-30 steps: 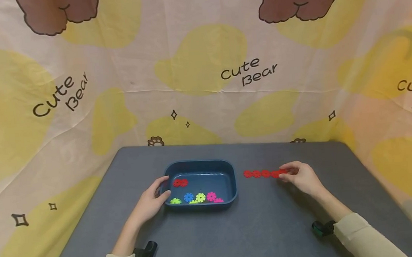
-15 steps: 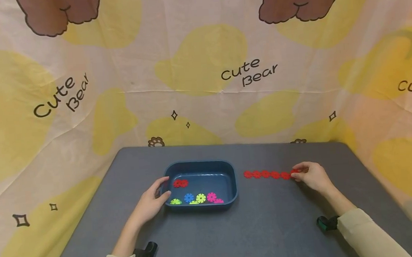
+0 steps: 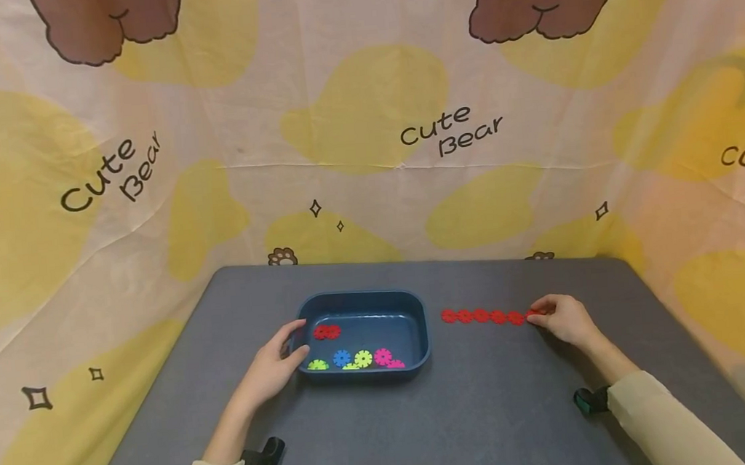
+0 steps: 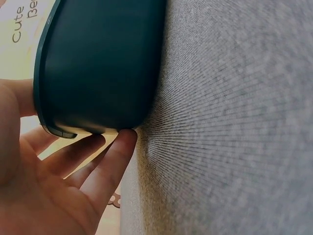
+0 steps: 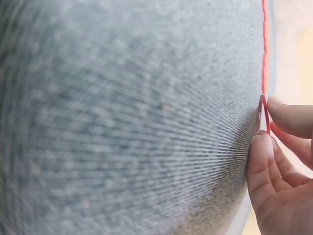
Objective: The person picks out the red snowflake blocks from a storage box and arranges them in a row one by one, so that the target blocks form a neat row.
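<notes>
My left hand holds the left end of a dark blue plastic basin, thumb and forefinger at its rim. In the left wrist view the other fingertips touch the basin's outer wall. Right of the basin, a row of red notched plastic discs lies flat on the table. My right hand pinches the disc at the row's right end, mostly hidden by the fingers. The right wrist view shows this red disc slightly tilted between thumb and fingers, with the row's thin edge beyond it.
Inside the basin lie two overlapping red discs, a blue disc, yellow-green discs and pink discs. The grey table ends at a printed cloth backdrop behind and at both sides.
My right hand has moved right along the red row to its end, uncovering more discs there, and has stayed there for the last half second. The left hand and basin have not moved.
</notes>
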The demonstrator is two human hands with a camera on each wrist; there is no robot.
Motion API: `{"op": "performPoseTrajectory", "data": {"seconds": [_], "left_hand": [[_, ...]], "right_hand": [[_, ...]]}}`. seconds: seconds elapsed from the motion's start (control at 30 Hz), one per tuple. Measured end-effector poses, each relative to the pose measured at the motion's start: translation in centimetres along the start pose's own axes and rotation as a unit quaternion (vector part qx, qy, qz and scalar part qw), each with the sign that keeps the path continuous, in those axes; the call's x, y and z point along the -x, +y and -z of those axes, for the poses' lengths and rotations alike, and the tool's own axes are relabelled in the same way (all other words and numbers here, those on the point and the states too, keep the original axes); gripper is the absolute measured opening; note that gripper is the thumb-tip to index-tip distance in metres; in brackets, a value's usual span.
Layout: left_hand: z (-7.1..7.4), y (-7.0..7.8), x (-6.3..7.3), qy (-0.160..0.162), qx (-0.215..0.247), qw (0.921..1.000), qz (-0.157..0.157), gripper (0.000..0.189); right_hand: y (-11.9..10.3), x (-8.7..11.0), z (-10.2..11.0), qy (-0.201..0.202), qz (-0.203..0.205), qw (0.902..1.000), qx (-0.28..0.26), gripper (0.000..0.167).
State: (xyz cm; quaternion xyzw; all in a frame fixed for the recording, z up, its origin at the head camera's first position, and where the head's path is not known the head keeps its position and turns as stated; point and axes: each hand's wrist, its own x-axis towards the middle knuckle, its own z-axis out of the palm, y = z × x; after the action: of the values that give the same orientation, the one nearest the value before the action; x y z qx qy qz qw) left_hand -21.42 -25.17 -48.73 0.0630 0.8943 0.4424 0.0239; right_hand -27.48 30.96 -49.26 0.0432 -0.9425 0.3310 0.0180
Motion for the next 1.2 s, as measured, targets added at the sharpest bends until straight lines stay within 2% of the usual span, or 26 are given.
{"op": "performPoseTrajectory", "data": {"seconds": [0.23, 0.37, 0.7, 1.2], "left_hand": [[-0.1, -0.2, -0.2, 0.001, -0.001, 1.0000, -0.002, 0.055], [0.0, -0.2, -0.1, 0.002, 0.001, 1.0000, -0.003, 0.055], [0.0, -0.2, -0.2, 0.001, -0.001, 1.0000, -0.006, 0.054], [-0.2, -0.1, -0.2, 0.006, -0.005, 1.0000, -0.002, 0.054]], "right_hand": [[-0.6, 0.2, 0.5, 0.015, 0.011, 0.9998, -0.002, 0.027], [-1.7, 0.3, 1.2, 0.026, 0.021, 0.9994, -0.003, 0.026], [-6.5, 0.0, 1.4, 0.031, 0.066, 0.9973, -0.014, 0.023], [-14.4, -1.0, -1.4, -0.006, 0.109, 0.9911, -0.076, 0.020]]}}
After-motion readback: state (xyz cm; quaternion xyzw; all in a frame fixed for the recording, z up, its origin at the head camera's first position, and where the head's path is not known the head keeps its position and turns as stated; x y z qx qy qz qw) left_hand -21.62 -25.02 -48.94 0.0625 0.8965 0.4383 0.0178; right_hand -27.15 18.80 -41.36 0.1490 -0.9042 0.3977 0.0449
